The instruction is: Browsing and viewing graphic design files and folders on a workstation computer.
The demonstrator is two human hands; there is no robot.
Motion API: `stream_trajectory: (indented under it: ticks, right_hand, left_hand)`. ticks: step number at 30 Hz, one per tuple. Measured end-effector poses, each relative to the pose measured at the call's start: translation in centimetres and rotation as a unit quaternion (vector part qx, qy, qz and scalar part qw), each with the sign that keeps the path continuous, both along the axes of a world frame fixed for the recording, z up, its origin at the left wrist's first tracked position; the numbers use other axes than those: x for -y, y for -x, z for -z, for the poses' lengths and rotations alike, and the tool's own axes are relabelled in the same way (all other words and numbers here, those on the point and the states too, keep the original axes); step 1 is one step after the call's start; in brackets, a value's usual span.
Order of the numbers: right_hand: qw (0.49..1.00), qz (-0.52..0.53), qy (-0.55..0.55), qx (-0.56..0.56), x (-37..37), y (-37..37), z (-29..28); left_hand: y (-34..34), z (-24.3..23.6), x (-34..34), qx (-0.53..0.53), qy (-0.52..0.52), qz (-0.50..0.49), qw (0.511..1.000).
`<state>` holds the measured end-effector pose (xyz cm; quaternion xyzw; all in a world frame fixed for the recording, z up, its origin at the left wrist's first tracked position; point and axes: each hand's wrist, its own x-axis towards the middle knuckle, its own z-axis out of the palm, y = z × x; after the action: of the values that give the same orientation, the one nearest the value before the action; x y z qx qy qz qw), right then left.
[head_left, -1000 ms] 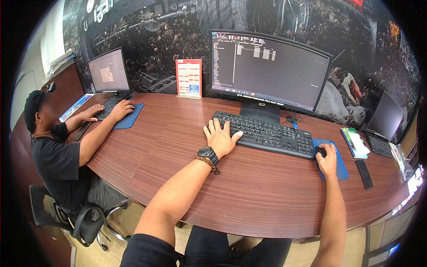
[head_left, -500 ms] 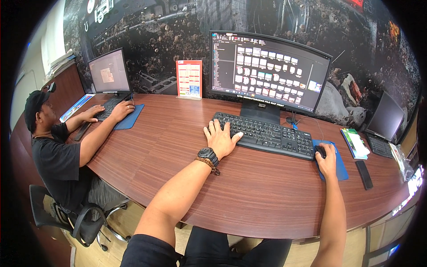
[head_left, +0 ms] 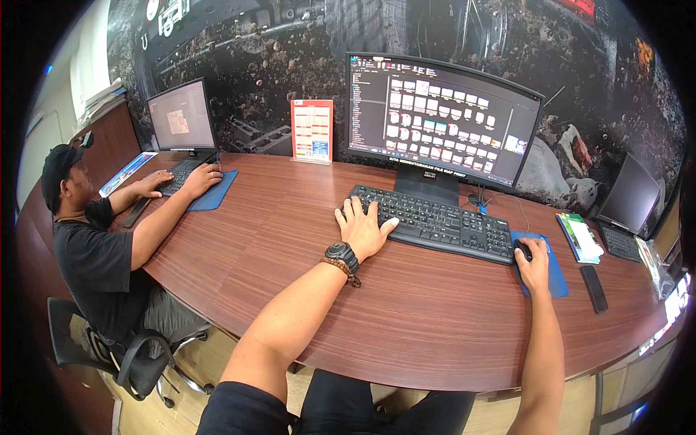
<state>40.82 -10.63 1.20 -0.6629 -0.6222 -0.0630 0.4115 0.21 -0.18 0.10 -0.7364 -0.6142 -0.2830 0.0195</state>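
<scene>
My left hand [head_left: 362, 229] rests with spread fingers on the left end of a black keyboard [head_left: 442, 225]. A dark watch [head_left: 339, 253] and a beaded bracelet [head_left: 346, 271] circle that wrist. At the right, my right hand [head_left: 534, 265] is curled over a black computer mouse [head_left: 523, 250], which sits on a blue mouse pad [head_left: 554, 277]. Behind the keyboard stands a wide monitor [head_left: 442, 116] showing rows of small file thumbnails on a dark screen.
A co-worker [head_left: 94, 246] sits at the left, hands at another keyboard before a second monitor [head_left: 181, 119]. An upright red-and-white card [head_left: 312, 131] stands on the wooden desk [head_left: 268, 225]. Rightward lie a black phone [head_left: 593, 288], booklets [head_left: 578, 238] and a laptop [head_left: 629, 196].
The whole view has shifted very slightly. Both my hands keep their places on the keyboard and the mouse.
</scene>
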Motion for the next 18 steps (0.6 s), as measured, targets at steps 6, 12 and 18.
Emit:
stream_trajectory:
  ticks: [6,12,18]
  right_hand:
    - [1.000,0.004,0.002,-0.003,0.10,0.18,-0.17]
    - [1.000,0.005,0.007,-0.004,0.14,0.12,-0.19]
    - [1.000,-0.001,-0.002,0.003,0.17,0.07,-0.08]
  left_hand:
    - [-0.02,-0.20,0.05,0.002,0.004,0.000,1.000]
    - [-0.02,-0.15,0.15,-0.004,0.008,0.000,1.000]
    - [-0.06,-0.22,0.18,-0.002,0.011,0.002,1.000]
